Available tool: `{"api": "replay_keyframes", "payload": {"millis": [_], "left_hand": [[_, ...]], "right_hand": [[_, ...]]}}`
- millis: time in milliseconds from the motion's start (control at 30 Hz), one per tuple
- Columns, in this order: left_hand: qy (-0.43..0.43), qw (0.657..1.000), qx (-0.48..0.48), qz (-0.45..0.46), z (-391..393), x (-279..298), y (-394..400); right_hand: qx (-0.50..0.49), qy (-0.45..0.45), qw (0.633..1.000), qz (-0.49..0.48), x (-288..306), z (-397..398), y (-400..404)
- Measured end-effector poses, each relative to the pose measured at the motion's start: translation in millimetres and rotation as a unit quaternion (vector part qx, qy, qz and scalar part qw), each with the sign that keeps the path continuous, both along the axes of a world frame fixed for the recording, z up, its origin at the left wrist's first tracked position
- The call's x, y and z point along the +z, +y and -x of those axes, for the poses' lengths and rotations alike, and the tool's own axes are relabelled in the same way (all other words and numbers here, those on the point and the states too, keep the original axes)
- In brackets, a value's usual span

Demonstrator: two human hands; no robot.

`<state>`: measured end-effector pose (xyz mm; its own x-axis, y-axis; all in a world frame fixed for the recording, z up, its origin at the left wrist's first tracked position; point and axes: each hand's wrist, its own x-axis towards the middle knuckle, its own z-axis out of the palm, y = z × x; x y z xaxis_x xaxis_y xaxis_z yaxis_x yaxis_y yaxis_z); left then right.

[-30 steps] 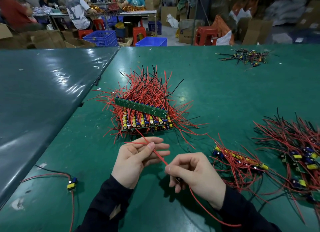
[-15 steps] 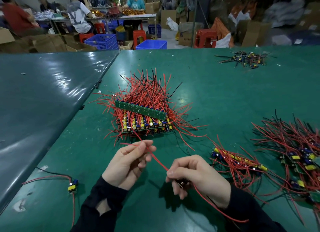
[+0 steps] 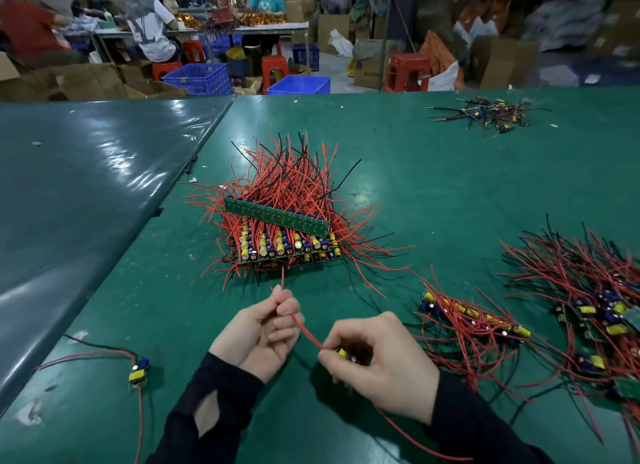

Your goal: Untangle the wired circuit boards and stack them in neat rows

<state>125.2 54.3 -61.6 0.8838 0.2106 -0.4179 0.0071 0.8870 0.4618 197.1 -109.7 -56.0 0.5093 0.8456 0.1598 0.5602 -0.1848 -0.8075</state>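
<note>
2 hands, 4 board piles

Both hands sitting low and close together, black sleeves reaching to the wrists. Left hand curling its fingers, pinching a red wire — palm facing right. Right hand gripping a small circuit board — fingers curled, knuckles up.

Glossy green table covering (smooth, sheeny), plastic-sheathed red wires, matt black cloth sleeve.
</note>
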Motion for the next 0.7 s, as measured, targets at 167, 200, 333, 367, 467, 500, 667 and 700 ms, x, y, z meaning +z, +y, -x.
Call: {"api": "replay_keyframes", "payload": {"millis": [167,200,333,367,467,500,667,700], "left_hand": [[-0.018,0.982,0.004,-0.188,-1.5,1.2,-10.9],[-0.023,0.976,-0.012,-0.216,-1.0,1.7,-14.6],[-0.063,0.954,-0.025,-0.292,-1.8,-1.9,-25.5],[-0.072,0.952,-0.02,-0.298,-2.3,-2.3,-25.3],[-0.096,0.955,-0.021,-0.281,0.2,1.7,-20.4],[-0.11,0.96,-0.033,-0.256,1.4,3.5,-18.3],[-0.239,0.961,-0.087,-0.105,7.8,-0.2,-16.6],[-0.284,0.951,-0.078,-0.099,8.7,1.8,-20.1]], "right_hand": [[0.042,0.138,0.989,0.044,-1.9,-4.6,-1.8],[0.049,0.152,0.986,0.04,-1.6,-3.5,-1.2],[0.045,0.28,0.959,0.0,0.6,-1.6,2.6],[0.038,0.301,0.953,-0.013,0.4,-2.0,3.1],[0.039,0.346,0.936,-0.057,3.3,-2.0,2.5],[0.053,0.377,0.922,-0.072,5.4,-1.4,1.7],[0.198,0.579,0.784,-0.102,11.5,0.3,-1.7],[0.221,0.596,0.765,-0.102,11.8,-0.3,-2.7]]}}
